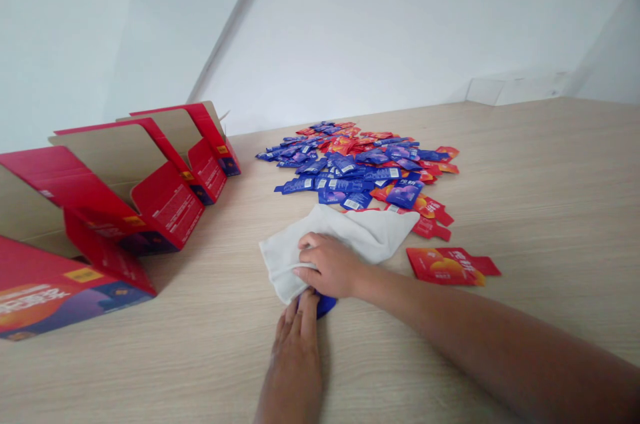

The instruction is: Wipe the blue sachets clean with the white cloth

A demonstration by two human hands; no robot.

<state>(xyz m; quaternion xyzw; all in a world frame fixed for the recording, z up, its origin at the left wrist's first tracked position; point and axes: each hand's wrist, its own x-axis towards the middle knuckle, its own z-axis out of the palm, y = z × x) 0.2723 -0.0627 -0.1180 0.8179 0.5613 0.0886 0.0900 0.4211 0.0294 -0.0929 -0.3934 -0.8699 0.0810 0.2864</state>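
A white cloth point(360, 231) lies spread on the wooden table in the middle of the view. My right hand point(330, 265) rests on it with its fingers bent, pressing or gripping the fabric. Nearer to me, my left hand point(299, 331) lies over a blue packet point(326, 306), its fingertips at the cloth's near edge. Most of that packet is hidden under the hand and cloth. Beside my right wrist, a red packet point(445, 266) lies flat. The cloth's far edge touches a heap of blue packets point(345, 177) and red ones.
Several open red boxes stand in a row at the left, among them a near box point(100, 277), a middle box point(145, 211) and a far box point(215, 151). Behind the table point(540, 177) rises a white wall. A whitish object point(485, 91) sits at the far right edge.
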